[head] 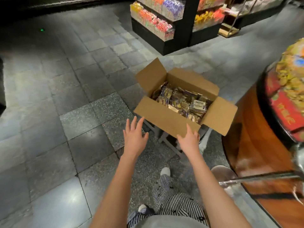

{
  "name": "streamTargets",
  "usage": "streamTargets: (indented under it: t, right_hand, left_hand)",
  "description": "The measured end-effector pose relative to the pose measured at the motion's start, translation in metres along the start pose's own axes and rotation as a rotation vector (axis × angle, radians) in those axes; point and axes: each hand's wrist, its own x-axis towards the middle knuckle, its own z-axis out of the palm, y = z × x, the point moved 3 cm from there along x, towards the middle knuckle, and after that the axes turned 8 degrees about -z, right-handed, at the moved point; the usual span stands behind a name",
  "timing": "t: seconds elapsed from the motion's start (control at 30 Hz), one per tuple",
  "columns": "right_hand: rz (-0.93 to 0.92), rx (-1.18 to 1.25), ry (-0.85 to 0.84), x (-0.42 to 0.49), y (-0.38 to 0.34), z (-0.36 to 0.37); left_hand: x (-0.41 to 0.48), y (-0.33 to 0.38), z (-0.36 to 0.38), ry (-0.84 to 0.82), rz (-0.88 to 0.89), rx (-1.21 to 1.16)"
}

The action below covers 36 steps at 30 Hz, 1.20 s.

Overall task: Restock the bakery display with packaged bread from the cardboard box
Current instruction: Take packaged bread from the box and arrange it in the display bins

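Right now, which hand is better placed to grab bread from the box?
Likely right: right hand is at the flap of the cardboard box, nearest the bread packets; left hand is over floor.

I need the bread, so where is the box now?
In the head view, the box stands open right of centre, just beyond the left hand and right hand, with the round display to its right.

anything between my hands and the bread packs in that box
Only the near flap of the cardboard box, folded out toward the left hand and right hand. The top is open and the bread packs lie uncovered; reach over the flap.
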Motion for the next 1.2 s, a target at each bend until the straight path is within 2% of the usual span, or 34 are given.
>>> streamTargets:
  t: [0.23, 0.43, 0.7, 0.8, 1.03, 1.2]
  right_hand:
    - [0.073, -0.010, -0.014, 0.100, 0.014, 0.004]
    - [0.119, 0.080, 0.011, 0.211, 0.020, -0.026]
    - [0.305, 0.225, 0.050, 0.299, 0.059, -0.059]
    - [0.394, 0.296, 0.059, 0.317, 0.073, -0.058]
    - [0.464, 0.332, 0.082, 0.373, 0.100, -0.049]
    - [0.570, 0.363, 0.114, 0.416, 0.120, -0.040]
  left_hand:
    - [0.102, 0.032, 0.032, -0.054, 0.003, 0.026]
    - [0.208, 0.095, 0.057, -0.100, 0.050, 0.073]
    - [0.288, 0.170, 0.113, -0.232, 0.071, 0.052]
    - [0.305, 0.177, 0.136, -0.310, 0.055, 0.038]
    - [0.358, 0.178, 0.183, -0.457, 0.054, 0.107]
    - [0.406, 0.180, 0.217, -0.586, 0.103, 0.183]
